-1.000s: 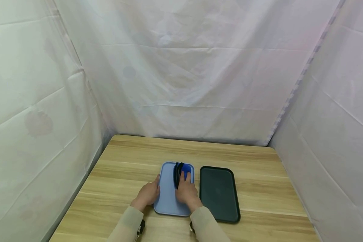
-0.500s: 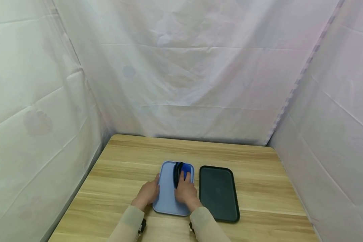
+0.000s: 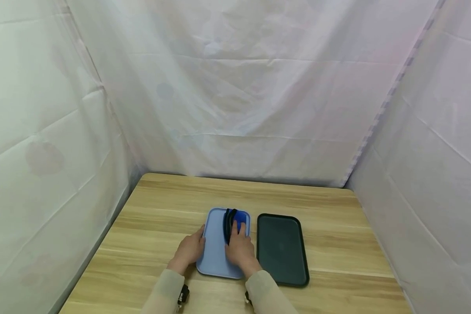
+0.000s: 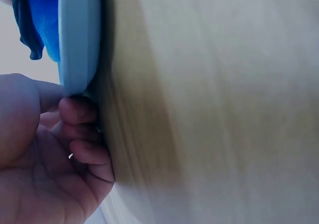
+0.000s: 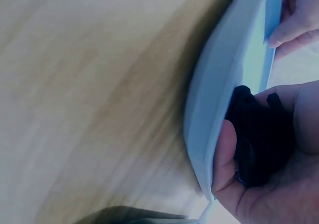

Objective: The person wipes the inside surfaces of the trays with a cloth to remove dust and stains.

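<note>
White cloth (image 3: 239,91) hangs round the table (image 3: 161,218) from nine o'clock through twelve to three, creased and faintly spotted. On the table lie two trays, side by side and apart: the dark one (image 3: 282,253) sits at three o'clock of the blue one (image 3: 213,246). Both point their short sides toward twelve and six. Pale sleeves (image 3: 267,290) come in from six o'clock. The left hand (image 3: 190,249) is at the blue tray's nine o'clock edge and grips it, thumb at the rim and other fingers curled by its outer side. The right hand (image 3: 241,250) reaches over the tray's four o'clock part, its fingers curled round the black-and-blue bundle (image 3: 231,222). That bundle lies at the tray's one o'clock, black toward nine, blue toward three. Smallest is a black wrist device (image 3: 183,295) below the left hand.
</note>
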`<move>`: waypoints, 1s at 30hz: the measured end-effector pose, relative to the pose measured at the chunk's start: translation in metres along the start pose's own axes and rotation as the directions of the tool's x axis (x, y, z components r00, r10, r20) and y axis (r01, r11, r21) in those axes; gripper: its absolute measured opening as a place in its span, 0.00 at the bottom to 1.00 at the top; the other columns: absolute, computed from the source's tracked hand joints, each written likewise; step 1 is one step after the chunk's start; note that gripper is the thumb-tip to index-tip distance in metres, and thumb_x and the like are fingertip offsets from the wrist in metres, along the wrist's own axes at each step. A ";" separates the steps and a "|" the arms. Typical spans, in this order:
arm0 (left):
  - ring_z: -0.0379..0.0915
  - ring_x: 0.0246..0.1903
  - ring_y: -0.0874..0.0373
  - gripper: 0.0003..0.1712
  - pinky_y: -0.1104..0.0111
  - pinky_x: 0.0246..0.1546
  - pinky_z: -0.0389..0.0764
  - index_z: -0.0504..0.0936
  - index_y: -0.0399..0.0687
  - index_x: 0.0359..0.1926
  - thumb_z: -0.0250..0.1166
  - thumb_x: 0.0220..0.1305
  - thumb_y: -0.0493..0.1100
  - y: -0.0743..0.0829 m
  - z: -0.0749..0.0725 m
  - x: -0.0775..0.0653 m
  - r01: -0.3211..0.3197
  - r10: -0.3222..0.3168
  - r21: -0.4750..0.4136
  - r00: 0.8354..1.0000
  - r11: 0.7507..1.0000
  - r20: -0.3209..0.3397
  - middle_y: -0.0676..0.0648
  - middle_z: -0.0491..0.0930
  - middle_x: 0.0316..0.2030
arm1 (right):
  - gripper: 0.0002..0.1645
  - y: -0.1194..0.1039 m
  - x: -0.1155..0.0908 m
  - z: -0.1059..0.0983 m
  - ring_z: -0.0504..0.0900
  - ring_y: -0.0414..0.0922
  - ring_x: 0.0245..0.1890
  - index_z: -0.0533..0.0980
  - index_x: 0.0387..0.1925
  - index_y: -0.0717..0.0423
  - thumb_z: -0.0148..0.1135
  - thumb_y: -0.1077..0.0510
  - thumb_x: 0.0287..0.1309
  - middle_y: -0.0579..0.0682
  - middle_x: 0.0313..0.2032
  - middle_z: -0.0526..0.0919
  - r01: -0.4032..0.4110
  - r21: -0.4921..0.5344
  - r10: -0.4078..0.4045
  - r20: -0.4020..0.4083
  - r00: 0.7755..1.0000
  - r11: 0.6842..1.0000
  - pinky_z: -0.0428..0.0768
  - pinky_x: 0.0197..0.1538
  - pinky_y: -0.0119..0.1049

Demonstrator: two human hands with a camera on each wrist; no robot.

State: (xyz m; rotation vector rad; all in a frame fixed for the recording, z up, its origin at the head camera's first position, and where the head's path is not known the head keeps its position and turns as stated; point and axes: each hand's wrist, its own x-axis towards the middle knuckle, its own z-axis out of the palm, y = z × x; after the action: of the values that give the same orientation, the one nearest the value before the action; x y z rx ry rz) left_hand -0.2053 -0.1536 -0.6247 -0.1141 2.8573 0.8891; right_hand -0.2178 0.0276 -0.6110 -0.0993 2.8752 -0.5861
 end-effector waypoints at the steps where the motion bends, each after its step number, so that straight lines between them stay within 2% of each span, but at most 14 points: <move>1: 0.82 0.41 0.48 0.29 0.52 0.43 0.80 0.64 0.45 0.71 0.52 0.72 0.46 -0.001 0.000 0.000 0.009 -0.009 -0.010 1.000 1.000 0.003 0.33 0.79 0.55 | 0.51 0.000 -0.001 0.000 0.75 0.64 0.52 0.50 0.76 0.51 0.64 0.46 0.58 0.61 0.72 0.53 0.005 0.004 -0.005 -0.003 1.000 1.000 0.79 0.39 0.53; 4: 0.80 0.48 0.42 0.30 0.49 0.49 0.78 0.62 0.42 0.71 0.51 0.72 0.48 -0.004 -0.003 -0.001 0.016 -0.016 -0.033 1.000 0.999 0.010 0.33 0.76 0.58 | 0.50 0.002 -0.003 0.000 0.75 0.64 0.53 0.51 0.75 0.51 0.64 0.47 0.58 0.61 0.71 0.53 0.019 0.033 -0.018 -0.029 0.999 0.999 0.79 0.39 0.53; 7: 0.78 0.52 0.39 0.33 0.48 0.51 0.76 0.60 0.40 0.72 0.52 0.72 0.50 -0.006 -0.006 -0.003 0.025 -0.025 -0.035 1.000 0.999 0.015 0.33 0.75 0.58 | 0.48 0.005 -0.004 0.000 0.74 0.64 0.55 0.52 0.75 0.50 0.64 0.48 0.59 0.60 0.71 0.54 0.029 0.065 -0.024 -0.066 0.998 0.997 0.79 0.42 0.53; 9: 0.80 0.47 0.41 0.34 0.49 0.47 0.78 0.59 0.39 0.72 0.52 0.72 0.50 -0.007 -0.008 -0.004 0.027 -0.027 -0.021 1.000 0.999 0.014 0.33 0.78 0.56 | 0.48 0.007 -0.005 0.000 0.73 0.63 0.56 0.52 0.75 0.50 0.64 0.48 0.59 0.59 0.72 0.54 0.036 0.086 -0.028 -0.084 0.996 0.996 0.79 0.44 0.53; 11: 0.82 0.38 0.44 0.35 0.52 0.38 0.80 0.58 0.40 0.73 0.52 0.72 0.51 -0.007 -0.009 -0.005 0.039 -0.039 -0.003 0.999 0.999 0.011 0.33 0.82 0.48 | 0.47 0.009 -0.005 -0.002 0.73 0.63 0.57 0.52 0.75 0.49 0.63 0.49 0.60 0.58 0.72 0.53 0.045 0.105 -0.035 -0.097 0.995 0.993 0.78 0.45 0.54; 13: 0.79 0.28 0.49 0.35 0.57 0.28 0.77 0.57 0.42 0.73 0.52 0.72 0.52 -0.006 -0.011 -0.007 0.054 -0.054 0.017 0.999 0.998 -0.005 0.36 0.84 0.41 | 0.46 0.011 -0.006 -0.005 0.73 0.62 0.57 0.52 0.75 0.48 0.62 0.49 0.61 0.56 0.72 0.53 0.054 0.121 -0.042 -0.101 0.994 0.991 0.78 0.45 0.54; 15: 0.77 0.26 0.52 0.35 0.60 0.23 0.74 0.58 0.44 0.73 0.53 0.71 0.52 -0.003 -0.012 -0.008 0.060 -0.059 0.024 0.998 0.998 -0.035 0.39 0.85 0.40 | 0.45 0.012 -0.007 -0.008 0.73 0.61 0.57 0.52 0.75 0.47 0.61 0.49 0.61 0.55 0.73 0.53 0.062 0.137 -0.048 -0.106 0.993 0.989 0.79 0.43 0.53; 18: 0.82 0.37 0.47 0.34 0.56 0.29 0.78 0.61 0.44 0.72 0.55 0.69 0.50 0.005 -0.012 -0.012 0.045 -0.044 0.011 0.994 0.999 -0.101 0.42 0.83 0.50 | 0.45 0.013 -0.009 -0.015 0.74 0.60 0.56 0.52 0.75 0.45 0.61 0.49 0.61 0.55 0.73 0.54 0.081 0.160 -0.063 -0.118 0.991 0.984 0.78 0.39 0.51; 21: 0.80 0.50 0.42 0.32 0.51 0.41 0.80 0.66 0.43 0.69 0.57 0.68 0.48 0.016 -0.008 -0.018 0.009 -0.011 -0.014 0.986 1.000 -0.168 0.42 0.80 0.55 | 0.46 0.015 -0.012 -0.020 0.78 0.58 0.50 0.52 0.75 0.45 0.61 0.51 0.61 0.55 0.72 0.54 0.108 0.181 -0.085 -0.134 0.987 0.977 0.77 0.32 0.46; 23: 0.81 0.41 0.43 0.31 0.53 0.37 0.79 0.68 0.42 0.68 0.58 0.67 0.47 0.026 -0.005 -0.022 -0.015 0.005 -0.056 0.983 0.998 -0.182 0.40 0.83 0.47 | 0.45 0.017 -0.014 -0.023 0.79 0.57 0.48 0.52 0.75 0.45 0.61 0.52 0.61 0.55 0.72 0.54 0.129 0.186 -0.101 -0.151 0.983 0.974 0.77 0.32 0.45; 25: 0.79 0.29 0.49 0.30 0.58 0.27 0.77 0.69 0.43 0.67 0.59 0.67 0.47 0.035 -0.001 -0.026 -0.040 0.023 -0.090 0.983 0.995 -0.182 0.43 0.83 0.33 | 0.45 0.020 -0.016 -0.026 0.80 0.56 0.48 0.53 0.75 0.45 0.61 0.52 0.61 0.55 0.72 0.54 0.139 0.193 -0.109 -0.160 0.981 0.971 0.78 0.34 0.45; 28: 0.64 0.15 0.60 0.29 0.66 0.16 0.65 0.70 0.44 0.67 0.59 0.67 0.46 0.047 0.007 -0.030 -0.075 0.054 -0.129 0.985 0.989 -0.163 0.52 0.71 0.18 | 0.44 0.027 -0.017 -0.030 0.77 0.58 0.54 0.53 0.75 0.45 0.61 0.53 0.61 0.54 0.72 0.54 0.146 0.199 -0.113 -0.171 0.979 0.969 0.79 0.39 0.49; 30: 0.61 0.14 0.64 0.28 0.69 0.15 0.63 0.70 0.44 0.66 0.59 0.67 0.45 0.055 0.012 -0.034 -0.112 0.091 -0.125 0.983 0.986 -0.158 0.56 0.68 0.16 | 0.44 0.032 -0.018 -0.033 0.76 0.59 0.55 0.54 0.75 0.44 0.61 0.53 0.61 0.53 0.72 0.54 0.142 0.214 -0.106 -0.172 0.979 0.967 0.79 0.40 0.49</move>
State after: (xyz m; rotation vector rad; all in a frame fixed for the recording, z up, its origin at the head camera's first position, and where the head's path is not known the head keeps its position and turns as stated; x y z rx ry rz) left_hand -0.1772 -0.1010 -0.5986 -0.0532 2.9640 1.1399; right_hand -0.2079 0.0714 -0.5906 -0.2077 2.9455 -0.9820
